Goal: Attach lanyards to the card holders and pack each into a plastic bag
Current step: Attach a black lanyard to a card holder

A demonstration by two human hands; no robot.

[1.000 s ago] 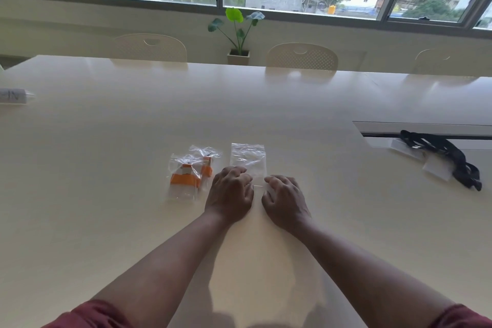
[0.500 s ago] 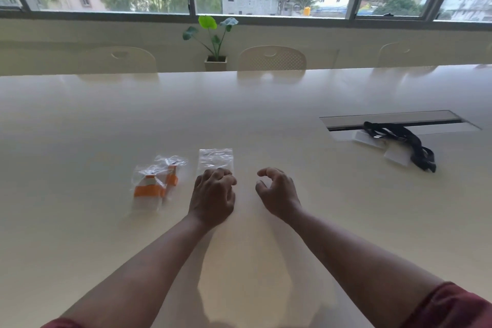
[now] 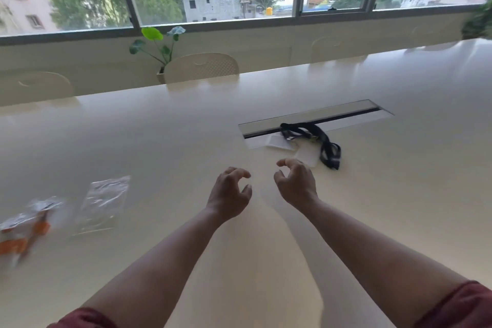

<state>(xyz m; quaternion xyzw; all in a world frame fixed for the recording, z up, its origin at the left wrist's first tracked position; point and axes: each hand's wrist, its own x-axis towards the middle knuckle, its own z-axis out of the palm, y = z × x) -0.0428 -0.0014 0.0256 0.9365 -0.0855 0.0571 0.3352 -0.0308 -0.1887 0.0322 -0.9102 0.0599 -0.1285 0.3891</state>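
Observation:
My left hand [image 3: 230, 194] and my right hand [image 3: 295, 184] hover side by side over the cream table [image 3: 399, 194], fingers loosely curled, holding nothing. Just beyond my right hand lie two clear card holders [image 3: 306, 155] and a tangle of black lanyards [image 3: 319, 141]. A clear plastic bag [image 3: 102, 201] lies flat to the left of my left hand. Further left, blurred, are packed bags with orange contents [image 3: 24, 231].
A cable slot with a grey lid [image 3: 314, 117] is set into the table behind the lanyards. Cream chairs [image 3: 201, 66] and a small potted plant [image 3: 157, 45] stand along the far edge below the windows.
Both hands have lifted off the clear bag and moved right, toward the lanyards and card holders. The view has swung right, so the bags now sit far left.

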